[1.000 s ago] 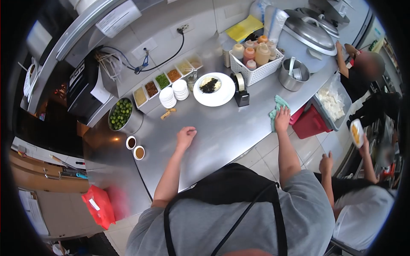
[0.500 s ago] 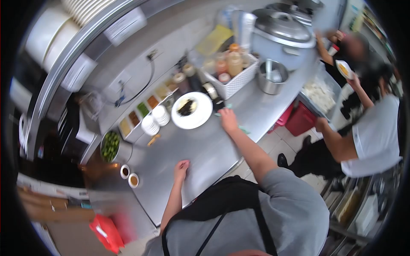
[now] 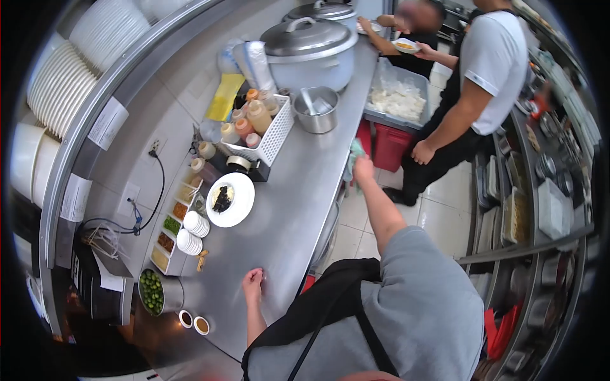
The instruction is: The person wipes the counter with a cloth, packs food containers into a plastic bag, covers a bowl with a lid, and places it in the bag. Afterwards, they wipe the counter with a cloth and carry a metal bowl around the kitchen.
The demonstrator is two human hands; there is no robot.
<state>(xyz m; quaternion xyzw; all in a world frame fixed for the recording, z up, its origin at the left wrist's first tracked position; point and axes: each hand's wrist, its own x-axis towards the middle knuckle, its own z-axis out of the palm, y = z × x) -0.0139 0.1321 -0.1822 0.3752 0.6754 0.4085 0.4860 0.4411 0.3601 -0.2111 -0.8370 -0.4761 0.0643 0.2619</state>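
Observation:
My right hand [image 3: 363,169] is closed on a green cloth [image 3: 355,152] at the far edge of the steel counter [image 3: 279,219]. Resting over the counter near its front edge, my left hand [image 3: 253,281] has its fingers curled; whether anything small is in them is hidden. A white plate [image 3: 244,200] holding a bowl of dark and pale food [image 3: 222,199] stands further up the counter. Stacked white small dishes [image 3: 190,241] sit beside a row of topping containers [image 3: 171,223].
Sauce bottles fill a white basket [image 3: 277,131], with a steel pot [image 3: 316,109] beside it. Behind are large lidded pots [image 3: 311,54]. A bin of white food [image 3: 400,98] stands past the counter. Two co-workers [image 3: 492,57] are close by, one holding a dish [image 3: 405,45].
The view has turned right. My right hand has moved with the cloth from beside the black dispenser out to the counter's edge. A co-worker now stands upright near the bin.

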